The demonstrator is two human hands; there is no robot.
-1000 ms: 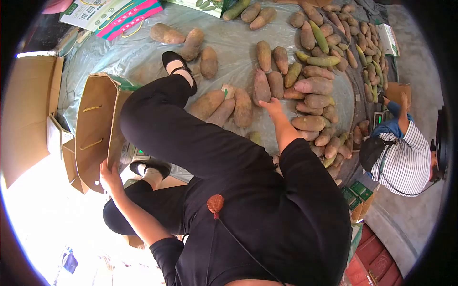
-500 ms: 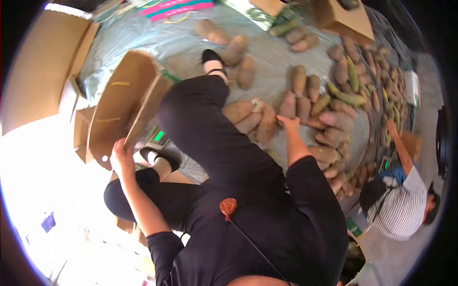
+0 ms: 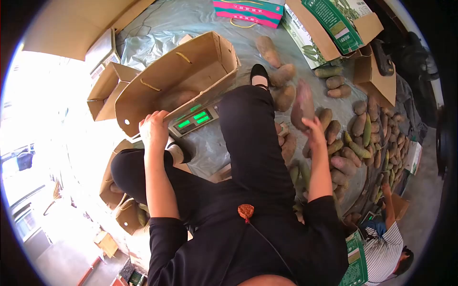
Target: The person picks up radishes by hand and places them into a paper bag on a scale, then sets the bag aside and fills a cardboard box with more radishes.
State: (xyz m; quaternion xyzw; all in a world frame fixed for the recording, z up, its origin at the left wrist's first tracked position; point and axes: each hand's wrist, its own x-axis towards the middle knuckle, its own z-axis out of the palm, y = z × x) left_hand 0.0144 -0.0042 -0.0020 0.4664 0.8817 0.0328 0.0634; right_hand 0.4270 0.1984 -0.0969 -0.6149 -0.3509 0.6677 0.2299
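Note:
My right hand (image 3: 314, 133) grips the lower end of a long, reddish-brown vegetable (image 3: 303, 105) that looks like a large sweet potato, raised above the pile. With its fingers curled over the near rim, my left hand (image 3: 153, 129) holds an open cardboard box (image 3: 157, 102). Yellow cord handles show on the box's inner wall, and a brownish vegetable (image 3: 183, 98) lies inside. The box rests over a scale (image 3: 195, 120) with lit green digits. Similar brown vegetables (image 3: 344, 165) and green-yellow, cucumber-like ones (image 3: 359, 150) lie near my right hand.
Plastic sheeting (image 3: 202, 159) covers the floor. A pink and teal box (image 3: 248, 12) and a green-white carton (image 3: 305, 35) stand ahead. A smaller open box (image 3: 107, 93) is left. At far right, a person in a striped shirt (image 3: 385, 252) reaches toward the heap.
My right hand has lifted the reddish-brown vegetable off the pile. My left hand stays on the box's rim. The view has shifted left, bringing the scale's display and the box interior into clearer sight.

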